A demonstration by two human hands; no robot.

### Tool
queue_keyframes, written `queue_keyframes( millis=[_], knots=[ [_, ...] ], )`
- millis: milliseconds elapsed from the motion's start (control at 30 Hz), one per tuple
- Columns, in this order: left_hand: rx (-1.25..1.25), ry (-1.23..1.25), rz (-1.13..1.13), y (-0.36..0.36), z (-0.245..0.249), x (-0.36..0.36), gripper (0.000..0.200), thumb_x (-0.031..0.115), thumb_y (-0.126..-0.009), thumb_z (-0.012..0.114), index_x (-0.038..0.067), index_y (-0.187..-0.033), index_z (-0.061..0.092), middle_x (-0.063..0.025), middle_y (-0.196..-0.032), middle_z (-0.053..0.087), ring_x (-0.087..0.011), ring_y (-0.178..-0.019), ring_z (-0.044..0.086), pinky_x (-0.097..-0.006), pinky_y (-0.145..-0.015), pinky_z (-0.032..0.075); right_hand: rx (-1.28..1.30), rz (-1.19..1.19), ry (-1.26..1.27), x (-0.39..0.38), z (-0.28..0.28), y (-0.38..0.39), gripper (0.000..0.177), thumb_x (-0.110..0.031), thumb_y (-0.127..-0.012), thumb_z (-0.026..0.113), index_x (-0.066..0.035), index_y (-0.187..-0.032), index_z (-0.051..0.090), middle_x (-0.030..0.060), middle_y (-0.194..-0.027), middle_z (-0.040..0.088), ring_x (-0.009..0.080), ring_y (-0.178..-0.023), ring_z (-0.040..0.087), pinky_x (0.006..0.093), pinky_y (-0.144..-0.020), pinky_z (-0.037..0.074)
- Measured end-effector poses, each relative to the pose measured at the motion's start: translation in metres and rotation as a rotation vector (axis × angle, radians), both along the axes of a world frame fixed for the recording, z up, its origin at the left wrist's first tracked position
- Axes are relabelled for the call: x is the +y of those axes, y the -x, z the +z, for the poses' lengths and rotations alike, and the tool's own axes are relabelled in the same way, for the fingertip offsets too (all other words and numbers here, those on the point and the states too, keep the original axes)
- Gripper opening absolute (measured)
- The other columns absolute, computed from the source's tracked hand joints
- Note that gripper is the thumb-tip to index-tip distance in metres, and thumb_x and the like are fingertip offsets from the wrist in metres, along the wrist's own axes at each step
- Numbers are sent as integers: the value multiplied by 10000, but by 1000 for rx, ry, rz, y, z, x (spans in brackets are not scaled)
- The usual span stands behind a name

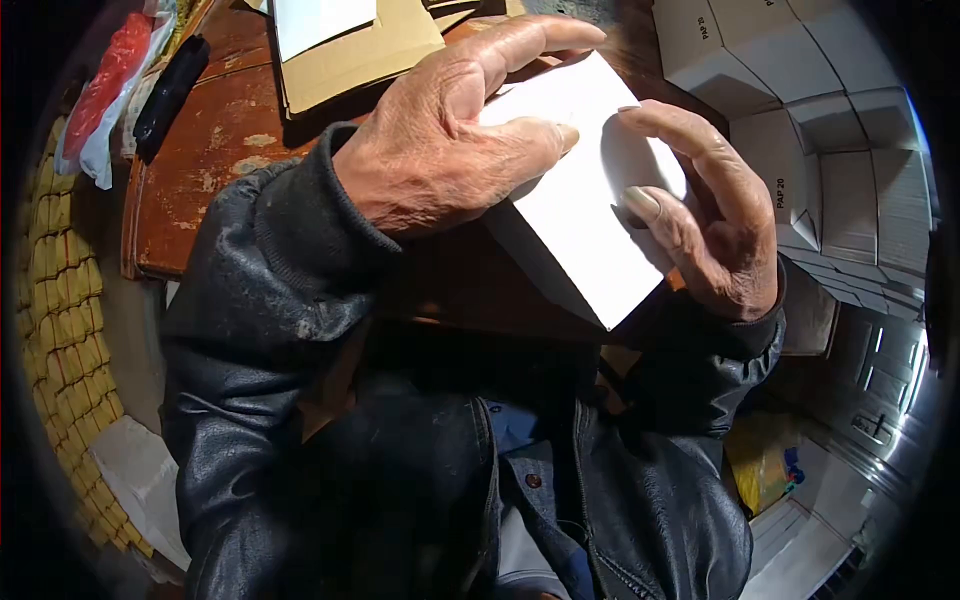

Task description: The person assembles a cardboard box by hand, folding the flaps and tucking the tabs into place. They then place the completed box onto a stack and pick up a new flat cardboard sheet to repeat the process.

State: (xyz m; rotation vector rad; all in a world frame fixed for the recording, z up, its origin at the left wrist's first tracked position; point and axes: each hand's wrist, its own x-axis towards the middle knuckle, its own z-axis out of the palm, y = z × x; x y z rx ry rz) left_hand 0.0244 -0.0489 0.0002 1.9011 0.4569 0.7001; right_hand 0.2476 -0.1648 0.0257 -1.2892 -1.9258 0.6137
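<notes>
A plain white box (pixel 590 230) is held tilted between my two hands, above the near edge of the table. My left hand (pixel 455 130) grips its left side, the thumb lying on the bright upper face and the fingers stretched over the far end. On the right side, my right hand (pixel 715 205) is curled against the box, with thumb and a fingertip pressing on the upper face. The other right fingers are partly hidden. The box's underside is out of sight.
The worn red-brown wooden table (pixel 215 150) carries brown cardboard (pixel 350 75) with a white sheet (pixel 318 22) on it. A black object (pixel 170 98) and a red plastic bag (pixel 122 60) are at far left. White boxes (pixel 760 150) stand stacked on the right, some marked PAP 20.
</notes>
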Motion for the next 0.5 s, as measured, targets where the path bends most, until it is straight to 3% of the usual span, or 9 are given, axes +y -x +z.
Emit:
queue_keyframes(
  millis=[100,200,333,433,500],
  knots=[
    [25,-43,26,2,-3,0,586,212,-882,616,73,-1430,462,-184,-1415,506,-313,-1354,470,-449,-1145,372,143,-70,-12,1,-2,7,344,-156,-899,696,-13,-1208,648,186,-1146,671,291,-1079,671,387,-930,557],
    [12,-35,-14,0,-1,1,577,196,-889,604,65,-1431,458,-185,-1415,506,-310,-1354,470,-445,-1143,374,166,-75,-3,3,-5,7,405,-212,-896,712,-19,-1241,621,189,-1173,653,295,-1053,677,386,-928,564],
    [-36,56,-54,1,-1,0,557,172,-907,574,26,-1428,444,-186,-1407,503,-286,-1343,469,-398,-1137,373,348,-57,200,-4,6,21,646,-363,-851,754,-33,-1351,514,176,-1240,572,280,-1073,657,378,-908,581],
    [-59,117,-73,-3,5,0,578,123,-890,543,-27,-1433,411,-168,-1393,492,-253,-1326,458,-360,-1134,339,110,104,75,2,7,11,803,-339,-762,846,23,-1379,480,170,-1342,516,263,-1221,528,352,-1021,421],
    [-53,237,-74,-7,13,-4,603,102,-862,507,-44,-1436,399,-178,-1412,471,-263,-1362,419,-365,-1148,310,60,104,33,2,7,8,838,-333,-732,869,24,-1382,478,203,-1351,496,303,-1274,486,384,-1065,377]
  ],
)
